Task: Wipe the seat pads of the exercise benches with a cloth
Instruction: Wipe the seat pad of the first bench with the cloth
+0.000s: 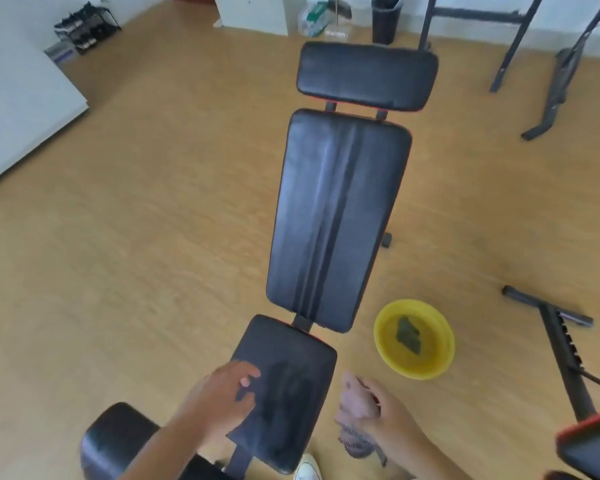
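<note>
On the wooden floor, the bench stretches ahead. Its seat pad lies under the spread left hand; the right hand grips the cloth beside it. Best wipe with long, overlapping strokes.

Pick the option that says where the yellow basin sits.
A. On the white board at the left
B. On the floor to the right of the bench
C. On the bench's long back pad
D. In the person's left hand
B: the yellow basin stands on the wooden floor right of the bench's seat pad, with a dark cloth lying inside it.
</note>
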A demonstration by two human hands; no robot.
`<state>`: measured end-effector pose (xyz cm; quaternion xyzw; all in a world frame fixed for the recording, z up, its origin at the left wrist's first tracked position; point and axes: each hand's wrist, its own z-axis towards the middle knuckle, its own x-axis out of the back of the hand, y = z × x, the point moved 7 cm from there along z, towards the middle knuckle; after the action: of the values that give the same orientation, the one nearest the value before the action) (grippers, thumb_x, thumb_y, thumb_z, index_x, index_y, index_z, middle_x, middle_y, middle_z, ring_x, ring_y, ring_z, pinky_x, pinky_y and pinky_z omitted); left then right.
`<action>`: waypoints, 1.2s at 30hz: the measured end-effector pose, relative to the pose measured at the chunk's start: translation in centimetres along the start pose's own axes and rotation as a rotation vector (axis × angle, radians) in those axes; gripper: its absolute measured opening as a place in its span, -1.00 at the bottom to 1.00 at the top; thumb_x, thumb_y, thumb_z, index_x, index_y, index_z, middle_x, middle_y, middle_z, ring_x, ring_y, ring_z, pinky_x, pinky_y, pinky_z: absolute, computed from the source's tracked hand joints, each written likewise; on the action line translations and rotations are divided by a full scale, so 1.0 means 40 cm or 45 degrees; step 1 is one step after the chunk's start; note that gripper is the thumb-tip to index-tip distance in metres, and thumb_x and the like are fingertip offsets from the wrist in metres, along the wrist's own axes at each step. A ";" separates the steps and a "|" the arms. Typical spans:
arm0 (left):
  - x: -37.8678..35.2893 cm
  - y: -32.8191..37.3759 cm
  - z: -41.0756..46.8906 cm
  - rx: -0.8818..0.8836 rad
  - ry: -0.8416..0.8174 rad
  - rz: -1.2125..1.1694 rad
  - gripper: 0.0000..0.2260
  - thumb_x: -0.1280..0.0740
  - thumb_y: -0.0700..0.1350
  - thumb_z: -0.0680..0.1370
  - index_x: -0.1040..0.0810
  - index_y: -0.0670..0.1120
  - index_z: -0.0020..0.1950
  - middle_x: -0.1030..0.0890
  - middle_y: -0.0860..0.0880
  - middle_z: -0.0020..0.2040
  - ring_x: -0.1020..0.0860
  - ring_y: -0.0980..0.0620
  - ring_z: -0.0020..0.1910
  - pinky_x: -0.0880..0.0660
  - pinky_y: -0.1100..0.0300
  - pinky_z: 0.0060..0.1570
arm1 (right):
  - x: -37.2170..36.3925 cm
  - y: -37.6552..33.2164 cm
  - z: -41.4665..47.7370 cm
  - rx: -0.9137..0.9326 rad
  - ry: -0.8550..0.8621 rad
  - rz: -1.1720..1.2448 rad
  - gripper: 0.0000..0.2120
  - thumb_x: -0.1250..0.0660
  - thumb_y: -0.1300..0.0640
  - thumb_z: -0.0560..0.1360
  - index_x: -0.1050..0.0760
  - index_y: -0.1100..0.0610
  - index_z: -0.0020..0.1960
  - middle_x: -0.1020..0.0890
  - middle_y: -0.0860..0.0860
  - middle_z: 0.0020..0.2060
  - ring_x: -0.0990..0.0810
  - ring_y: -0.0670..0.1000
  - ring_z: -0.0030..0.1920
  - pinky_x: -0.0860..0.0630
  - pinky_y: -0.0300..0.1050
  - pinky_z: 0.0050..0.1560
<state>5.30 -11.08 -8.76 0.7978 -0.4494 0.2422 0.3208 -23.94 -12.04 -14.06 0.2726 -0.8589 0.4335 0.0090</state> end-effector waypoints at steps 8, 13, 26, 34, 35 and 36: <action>0.024 -0.115 0.382 0.142 -0.053 -0.078 -0.70 -0.40 0.03 0.48 -0.59 0.11 0.21 -0.64 0.04 0.13 -0.62 0.03 0.00 -0.49 0.19 -0.17 | -0.244 0.088 0.334 0.177 0.121 -0.379 -0.59 -0.30 0.21 0.54 -0.48 -0.02 0.37 -0.50 -0.11 0.04 -0.48 -0.07 -0.05 -0.49 -0.19 0.03; -0.028 -0.237 0.613 0.071 -0.135 0.112 -0.83 -0.39 0.07 0.53 -0.64 0.10 0.09 -0.69 0.01 0.08 -0.66 -0.01 0.03 -0.57 0.07 0.07 | -0.321 0.216 0.489 0.182 0.288 -0.668 -0.71 -0.30 0.21 0.54 -0.56 0.02 0.23 -0.44 -0.14 -0.08 -0.45 -0.06 -0.17 -0.44 -0.32 -0.25; -0.247 -0.591 0.690 0.233 -0.669 -0.092 -0.49 -0.50 0.03 0.50 -0.46 0.09 0.43 -0.64 0.02 0.28 -0.75 0.05 -0.04 -0.70 0.08 -0.06 | -0.571 0.311 0.440 0.414 -0.033 -0.724 -0.83 -0.36 0.09 0.51 -0.60 0.00 0.10 -0.61 -0.12 -0.06 -0.62 -0.06 -0.11 -0.52 -0.35 -0.28; -0.280 -0.642 0.663 0.111 -0.592 -0.432 -0.62 -0.48 -0.07 0.52 -0.59 0.27 0.28 -0.72 0.17 0.15 -0.71 0.11 0.07 -0.67 0.12 -0.02 | -0.393 0.256 0.552 0.379 0.423 -0.908 -0.83 -0.37 0.24 0.50 -0.58 0.09 0.08 -0.47 -0.07 -0.14 -0.45 -0.03 -0.24 -0.45 -0.19 -0.23; -0.290 -0.665 0.651 0.125 -0.613 -0.451 -0.64 -0.49 -0.06 0.52 -0.60 0.28 0.26 -0.73 0.16 0.14 -0.72 0.10 0.06 -0.67 0.09 -0.02 | -0.378 0.253 0.537 0.337 0.595 -0.784 -0.74 -0.47 0.34 0.39 -0.61 0.14 0.05 -0.41 -0.05 -0.16 -0.39 -0.01 -0.27 -0.43 -0.15 -0.31; -0.302 -0.688 0.638 0.151 -0.636 -0.472 -0.65 -0.49 -0.05 0.51 -0.61 0.27 0.23 -0.73 0.15 0.13 -0.73 0.08 0.05 -0.68 0.06 -0.01 | -0.403 0.260 0.524 0.306 0.626 -0.688 -0.64 -0.50 0.41 0.32 -0.63 0.14 0.06 -0.39 -0.05 -0.17 -0.39 0.00 -0.28 -0.46 -0.14 -0.34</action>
<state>26.02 -12.16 -42.28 0.9183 -0.3462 0.0018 0.1922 -10.56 -15.39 -38.88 0.3761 -0.6713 0.5656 0.2967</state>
